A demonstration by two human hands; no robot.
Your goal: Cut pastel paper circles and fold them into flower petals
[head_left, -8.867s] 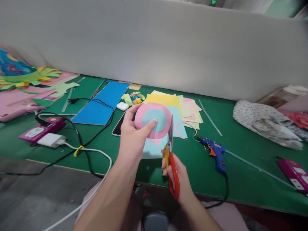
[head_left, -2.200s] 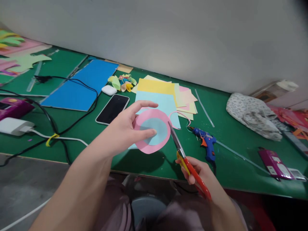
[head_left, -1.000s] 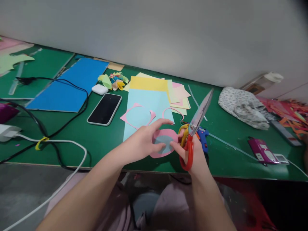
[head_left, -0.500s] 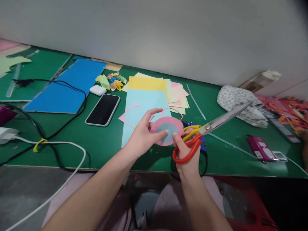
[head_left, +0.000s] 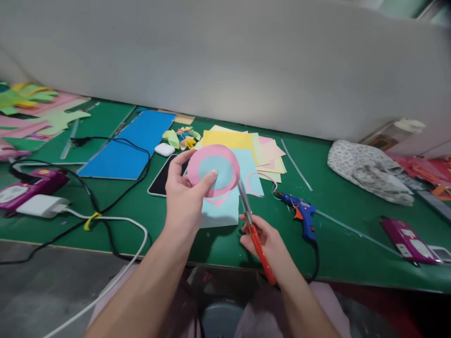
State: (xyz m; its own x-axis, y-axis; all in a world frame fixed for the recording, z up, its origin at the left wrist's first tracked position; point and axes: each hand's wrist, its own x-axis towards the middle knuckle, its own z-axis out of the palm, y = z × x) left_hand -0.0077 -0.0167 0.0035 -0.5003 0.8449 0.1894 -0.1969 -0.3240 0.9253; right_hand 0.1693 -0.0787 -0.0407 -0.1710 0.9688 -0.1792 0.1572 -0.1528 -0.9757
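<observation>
Pinched between the thumb and fingers of my left hand (head_left: 185, 192) is a pink paper disc (head_left: 230, 164) with a smaller light blue paper circle (head_left: 220, 171) on it. My right hand (head_left: 264, 237) grips red-handled scissors (head_left: 258, 249), their blades pointing up beside the disc's right edge. Whether the blades touch the paper I cannot tell. Beneath the disc lie a light blue paper sheet (head_left: 225, 213) and a pink offcut (head_left: 219, 201). A thin pink paper ring strip (head_left: 252, 190) lies just right of the disc.
A blue glue gun (head_left: 303, 213) with a glue stick in it lies to the right. A phone (head_left: 160, 180), white case (head_left: 164, 149), blue board (head_left: 127, 145) and paper flowers (head_left: 181, 137) are left. Cables (head_left: 120, 218) cross the left side; purple power strips (head_left: 408, 239) sit at both sides.
The scissors have swung from lying sideways over my right hand to pointing up at the disc. My right hand has let go of the disc, which my left hand alone now holds.
</observation>
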